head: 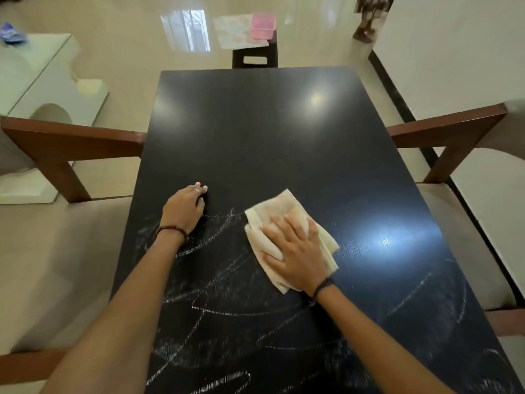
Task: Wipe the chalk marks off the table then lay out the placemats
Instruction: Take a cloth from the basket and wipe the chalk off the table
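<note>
A black table point(255, 132) fills the middle of the head view. White chalk marks point(221, 308) cover its near half; the far half looks bare and shiny. My right hand point(295, 251) presses flat, fingers straight, on a folded cream cloth point(278, 206) lying on the table near the marks' upper edge. To the left of the cloth, my left hand point(183, 209) rests on the tabletop with its fingers bent down and nothing in it. A stack of pale patterned placemats point(234, 31) lies on a dark stool point(254, 56) beyond the table's far end.
A pink box point(262, 25) sits on the placemats. Wooden chairs with beige seats stand at the table's left point(71, 149) and right point(443, 137). A white cabinet point(42, 81) is at the far left, and a white wall runs along the right.
</note>
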